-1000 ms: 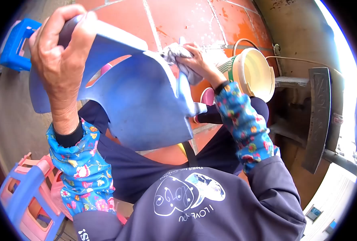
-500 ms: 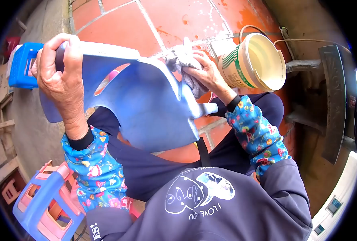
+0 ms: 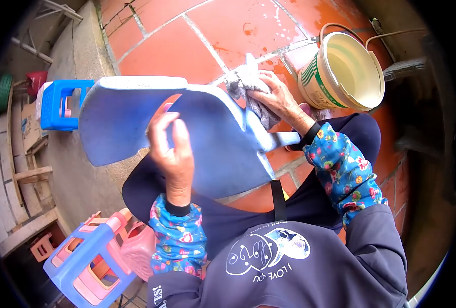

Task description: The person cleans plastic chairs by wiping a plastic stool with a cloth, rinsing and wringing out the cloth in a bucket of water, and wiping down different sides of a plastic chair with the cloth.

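Note:
A blue plastic chair [image 3: 212, 149] lies tilted across my lap, with a cut-out hole in its backrest. My right hand [image 3: 280, 100] is closed around a damp-looking grey cloth [image 3: 246, 82], which it presses against the chair's far right edge. In front of the backrest, close to the hole, is my left hand [image 3: 171, 149]. Its thumb and fingers are apart and slightly bent, holding nothing. Whether its fingertips touch the plastic is hard to see.
To the right stands a cream bucket [image 3: 353, 72] with a green label and raised handle. Pink and blue plastic stools [image 3: 92, 256] are at lower left, and a bright blue stool [image 3: 58, 105] is beyond the chair. Red tiles [image 3: 171, 43] show wet patches.
My left hand has let go of the chair's left end and moved right, toward the hole. My right hand keeps the cloth at the same edge. The view has shifted slightly.

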`<state>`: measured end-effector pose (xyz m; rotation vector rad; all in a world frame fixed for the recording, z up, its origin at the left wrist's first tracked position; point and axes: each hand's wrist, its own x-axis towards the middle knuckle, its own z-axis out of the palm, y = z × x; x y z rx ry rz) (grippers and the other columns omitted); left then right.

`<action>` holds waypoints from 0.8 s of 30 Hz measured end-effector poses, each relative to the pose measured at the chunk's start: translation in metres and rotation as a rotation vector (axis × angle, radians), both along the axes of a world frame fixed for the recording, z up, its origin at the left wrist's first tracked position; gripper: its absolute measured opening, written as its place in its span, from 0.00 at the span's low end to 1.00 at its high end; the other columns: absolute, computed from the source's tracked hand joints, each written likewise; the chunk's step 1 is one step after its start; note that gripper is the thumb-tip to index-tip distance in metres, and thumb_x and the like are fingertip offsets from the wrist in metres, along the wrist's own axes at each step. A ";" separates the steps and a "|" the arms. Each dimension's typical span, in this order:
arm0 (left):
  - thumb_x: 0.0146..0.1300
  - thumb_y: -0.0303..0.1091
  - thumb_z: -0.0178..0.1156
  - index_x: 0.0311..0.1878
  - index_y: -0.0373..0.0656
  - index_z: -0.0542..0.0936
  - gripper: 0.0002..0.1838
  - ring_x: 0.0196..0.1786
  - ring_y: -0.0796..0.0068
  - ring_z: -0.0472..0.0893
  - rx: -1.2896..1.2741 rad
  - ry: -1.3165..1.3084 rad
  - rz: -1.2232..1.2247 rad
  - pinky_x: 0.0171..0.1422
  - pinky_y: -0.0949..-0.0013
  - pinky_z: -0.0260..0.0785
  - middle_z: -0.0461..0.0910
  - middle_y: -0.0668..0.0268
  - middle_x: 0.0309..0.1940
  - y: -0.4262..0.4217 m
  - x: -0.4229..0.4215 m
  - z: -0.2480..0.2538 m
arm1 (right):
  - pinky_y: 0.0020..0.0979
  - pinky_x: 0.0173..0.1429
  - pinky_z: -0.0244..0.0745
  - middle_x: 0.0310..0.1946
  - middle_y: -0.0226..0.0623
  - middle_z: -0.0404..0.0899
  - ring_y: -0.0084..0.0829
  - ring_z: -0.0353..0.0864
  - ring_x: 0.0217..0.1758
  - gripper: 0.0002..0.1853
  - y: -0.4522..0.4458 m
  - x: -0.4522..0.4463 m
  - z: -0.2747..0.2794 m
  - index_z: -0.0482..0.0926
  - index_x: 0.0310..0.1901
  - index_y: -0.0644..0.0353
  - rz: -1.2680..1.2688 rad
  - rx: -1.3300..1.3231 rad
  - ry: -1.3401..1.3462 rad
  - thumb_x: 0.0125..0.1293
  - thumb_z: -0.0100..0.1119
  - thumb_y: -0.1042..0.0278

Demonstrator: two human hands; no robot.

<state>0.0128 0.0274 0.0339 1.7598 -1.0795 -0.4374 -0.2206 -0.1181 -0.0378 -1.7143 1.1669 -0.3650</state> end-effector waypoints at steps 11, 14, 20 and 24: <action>0.55 0.43 0.72 0.41 0.38 0.78 0.20 0.48 0.51 0.76 0.105 -0.278 0.151 0.53 0.52 0.67 0.80 0.55 0.42 -0.032 -0.022 -0.057 | 0.40 0.63 0.70 0.54 0.47 0.76 0.46 0.75 0.59 0.21 0.013 0.006 0.009 0.82 0.49 0.60 -0.105 -0.211 0.057 0.53 0.67 0.61; 0.55 0.37 0.72 0.44 0.41 0.76 0.18 0.49 0.51 0.76 0.044 -0.260 0.154 0.55 0.52 0.66 0.80 0.57 0.44 -0.027 -0.008 -0.067 | 0.41 0.65 0.69 0.57 0.43 0.74 0.47 0.73 0.60 0.23 0.020 0.006 0.004 0.82 0.51 0.53 -0.163 -0.186 0.041 0.53 0.67 0.56; 0.62 0.49 0.65 0.55 0.43 0.74 0.25 0.60 0.52 0.71 0.275 -0.140 0.141 0.65 0.53 0.59 0.77 0.57 0.55 -0.020 0.000 -0.090 | 0.43 0.61 0.72 0.56 0.43 0.76 0.47 0.77 0.57 0.23 0.030 0.009 -0.003 0.83 0.51 0.51 -0.307 -0.187 0.025 0.54 0.66 0.53; 0.65 0.52 0.60 0.55 0.41 0.79 0.25 0.59 0.54 0.76 0.380 0.060 -0.065 0.64 0.53 0.62 0.80 0.54 0.54 -0.043 0.017 -0.076 | 0.42 0.61 0.73 0.56 0.40 0.77 0.46 0.78 0.57 0.21 0.031 0.001 -0.007 0.84 0.50 0.50 -0.340 -0.163 0.082 0.54 0.65 0.53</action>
